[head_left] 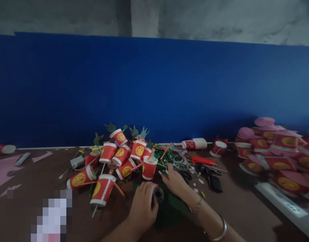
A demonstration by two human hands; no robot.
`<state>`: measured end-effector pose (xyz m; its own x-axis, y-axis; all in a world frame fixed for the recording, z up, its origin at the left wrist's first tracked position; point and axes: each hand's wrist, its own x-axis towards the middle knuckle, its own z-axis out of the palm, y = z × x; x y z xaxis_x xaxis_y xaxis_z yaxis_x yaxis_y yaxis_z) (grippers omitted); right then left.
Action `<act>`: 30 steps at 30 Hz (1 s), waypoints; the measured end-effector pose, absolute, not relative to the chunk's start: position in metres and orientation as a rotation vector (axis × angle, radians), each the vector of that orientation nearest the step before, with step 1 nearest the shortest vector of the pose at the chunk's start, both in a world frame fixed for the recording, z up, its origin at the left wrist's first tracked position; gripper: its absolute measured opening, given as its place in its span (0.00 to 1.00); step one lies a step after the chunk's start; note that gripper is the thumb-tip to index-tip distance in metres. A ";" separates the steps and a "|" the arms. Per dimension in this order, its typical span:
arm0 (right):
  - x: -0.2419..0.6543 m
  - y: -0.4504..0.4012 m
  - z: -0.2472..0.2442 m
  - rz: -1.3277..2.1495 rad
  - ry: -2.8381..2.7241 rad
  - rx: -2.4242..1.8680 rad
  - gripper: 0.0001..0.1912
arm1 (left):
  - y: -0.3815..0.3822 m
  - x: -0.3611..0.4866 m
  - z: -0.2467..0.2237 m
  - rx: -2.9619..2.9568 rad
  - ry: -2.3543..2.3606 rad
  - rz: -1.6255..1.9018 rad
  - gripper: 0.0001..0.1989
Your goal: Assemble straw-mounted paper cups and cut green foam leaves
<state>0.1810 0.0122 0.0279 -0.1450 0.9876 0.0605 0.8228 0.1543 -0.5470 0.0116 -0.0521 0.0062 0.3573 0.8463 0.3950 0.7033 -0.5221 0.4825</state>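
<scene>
My left hand is closed around a dark round roll, whose ringed end faces right. Beyond it, my right hand reaches over the edge of a heap of green scraps and thin sticks; its fingers are apart and nothing shows in them. Just left of those fingertips an upright red paper cup with a yellow emblem has a green stick coming out of it. Dark green sheet material lies under and between both hands.
Red cups with sticks and green cutouts are piled to the left. At the right are cups with pink discs, a power strip, and a red-handled tool. Pink paper lies far left. A blue partition stands behind.
</scene>
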 end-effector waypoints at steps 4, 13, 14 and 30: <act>0.179 0.013 0.037 0.799 -1.887 -1.389 0.19 | -0.068 0.023 0.012 2.628 1.399 0.488 0.21; 0.169 0.020 0.024 1.579 -0.654 -0.989 0.16 | -0.092 0.063 -0.025 2.547 1.679 0.087 0.36; 0.169 0.019 0.022 1.617 -0.627 -0.960 0.19 | -0.092 0.064 -0.027 2.551 1.663 0.075 0.36; 0.151 -0.011 0.013 1.005 -1.591 -1.048 0.08 | -0.095 0.050 -0.020 2.673 1.645 0.105 0.25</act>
